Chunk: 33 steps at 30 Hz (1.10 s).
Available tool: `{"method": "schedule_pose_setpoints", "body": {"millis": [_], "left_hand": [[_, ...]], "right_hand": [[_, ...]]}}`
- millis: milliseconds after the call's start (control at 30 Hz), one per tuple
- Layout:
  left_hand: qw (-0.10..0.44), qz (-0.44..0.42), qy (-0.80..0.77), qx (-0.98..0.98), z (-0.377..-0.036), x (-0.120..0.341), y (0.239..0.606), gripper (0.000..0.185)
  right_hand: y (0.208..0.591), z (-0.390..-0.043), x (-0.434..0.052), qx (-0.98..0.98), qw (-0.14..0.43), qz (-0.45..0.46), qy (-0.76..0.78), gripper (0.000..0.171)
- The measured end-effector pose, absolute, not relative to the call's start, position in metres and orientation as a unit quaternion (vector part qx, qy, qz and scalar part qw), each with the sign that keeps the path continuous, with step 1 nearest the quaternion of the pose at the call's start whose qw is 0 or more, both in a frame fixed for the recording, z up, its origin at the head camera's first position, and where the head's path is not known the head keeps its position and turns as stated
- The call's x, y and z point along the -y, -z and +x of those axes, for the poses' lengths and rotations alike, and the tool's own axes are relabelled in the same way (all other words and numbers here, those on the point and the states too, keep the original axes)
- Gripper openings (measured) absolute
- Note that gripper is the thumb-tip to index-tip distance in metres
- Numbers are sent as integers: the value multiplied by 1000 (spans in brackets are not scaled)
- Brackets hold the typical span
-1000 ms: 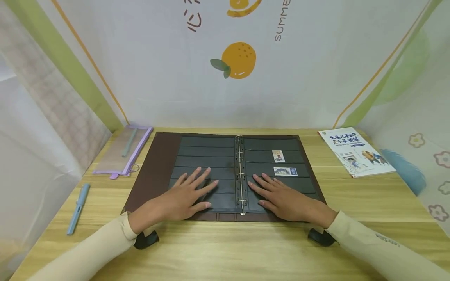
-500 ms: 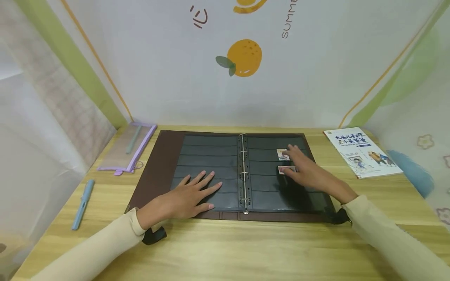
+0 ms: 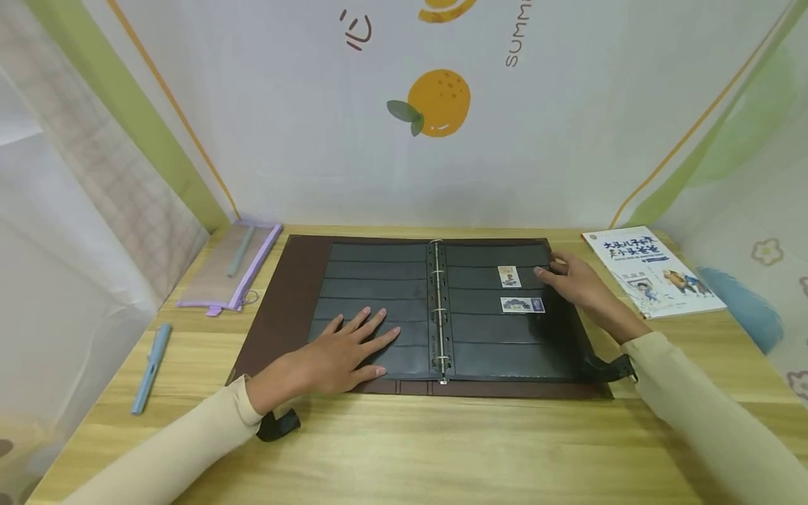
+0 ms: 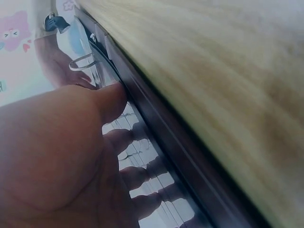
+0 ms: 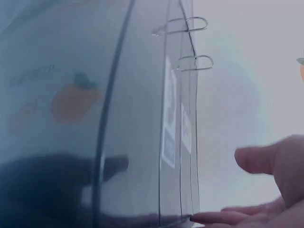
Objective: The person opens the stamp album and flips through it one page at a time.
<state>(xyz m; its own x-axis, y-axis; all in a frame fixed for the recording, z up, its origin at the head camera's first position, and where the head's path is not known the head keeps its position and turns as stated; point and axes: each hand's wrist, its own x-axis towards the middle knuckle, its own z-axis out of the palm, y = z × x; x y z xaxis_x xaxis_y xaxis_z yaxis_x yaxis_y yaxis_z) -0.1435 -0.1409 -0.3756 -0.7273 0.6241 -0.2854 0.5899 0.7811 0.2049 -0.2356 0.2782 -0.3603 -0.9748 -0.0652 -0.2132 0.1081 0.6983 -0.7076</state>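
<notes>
The binder (image 3: 435,315) lies open on the desk (image 3: 442,449), and the left hand (image 3: 334,358) rests flat on its left page with fingers spread, holding nothing. The right hand (image 3: 581,287) is at the right page's outer edge by the two stamps (image 3: 514,289); fingertips touch the edge, but I can't tell whether it's actually pinching the sheet. Both wrist views are blurry, with the rings (image 5: 190,42) about the only clear thing.

On the backdrop (image 3: 480,140) behind the tabletop, the Latin letters "SUMM" can be read, running upward and cut off by the top edge. To the left of them stands the Chinese character "心". The booklet (image 3: 653,270) carries a Chinese title in dark print, too small to read surely.
</notes>
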Motion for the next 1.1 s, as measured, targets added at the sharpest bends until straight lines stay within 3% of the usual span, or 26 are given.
{"method": "schedule_pose_setpoints", "body": {"millis": [200, 333, 533, 800, 867, 933, 1100], "left_hand": [[168, 327, -48, -929, -144, 141, 378, 65], [167, 327, -49, -929, -144, 142, 379, 65], [170, 326, -51, -928, -145, 141, 379, 65], [170, 326, -44, -929, -147, 142, 376, 65], [171, 326, -46, -929, -147, 142, 376, 65], [172, 326, -48, -928, -147, 142, 376, 65], [176, 328, -52, -927, -145, 141, 377, 65]], "right_hand": [[360, -243, -276, -892, 43, 75, 443, 76], [358, -253, -275, -893, -9, 95, 441, 60], [353, -262, -282, -918, -53, 82, 384, 38], [358, -261, -286, -930, -133, 33, 340, 30], [358, -260, -286, -920, -110, 28, 376, 31], [356, -259, -290, -879, -45, 12, 474, 28], [355, -252, -311, -590, 205, -78, 777, 32]]}}
